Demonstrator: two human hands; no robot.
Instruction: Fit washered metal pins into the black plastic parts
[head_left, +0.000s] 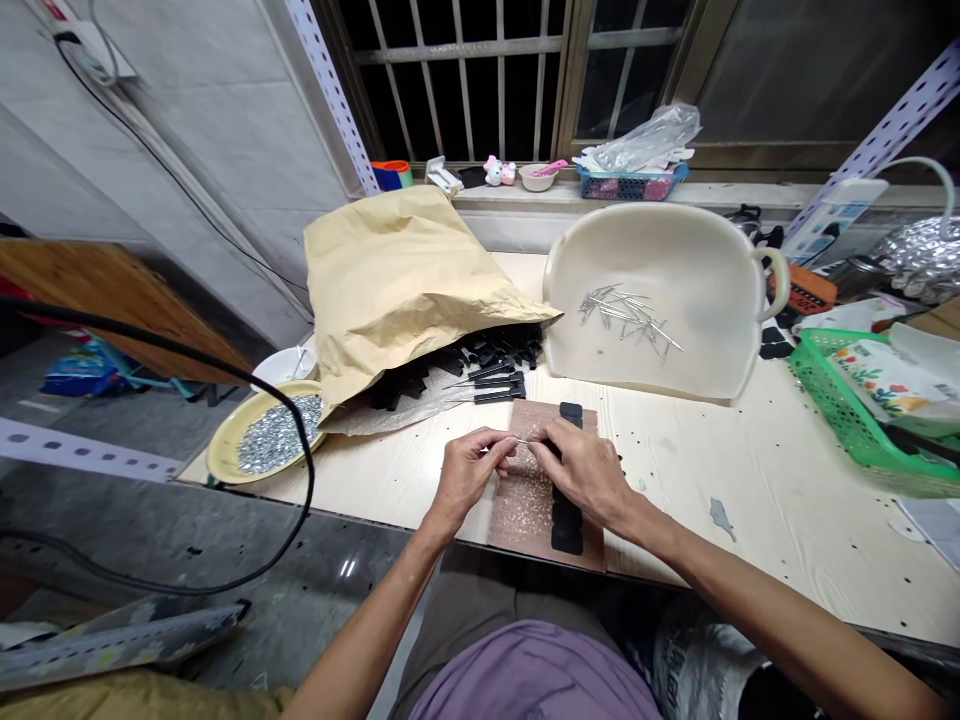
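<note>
From my end I see a thin metal piece (523,441) held above a brown board (517,515) at the near edge of the desk (667,450). My left hand (469,468) pinches it between thumb and fingers; my right hand (585,465) grips its other side with the fingertips, so the two hands almost meet. I can't make out the piece's exact shape, as the fingers cover most of it. Along the board's right side, partly under my right hand, runs a row of black pads (566,530). Just beyond the board lie several black-handled pieces (499,396), beside the mouth of a brown paper bag (405,260) with more black parts inside. Farther right, a pale basin (712,300) holds loose metal rods (626,312). To the left, a yellow bowl (225,450) carries small silvery bits (277,440); a green basket (847,430) sits at far right.
</note>
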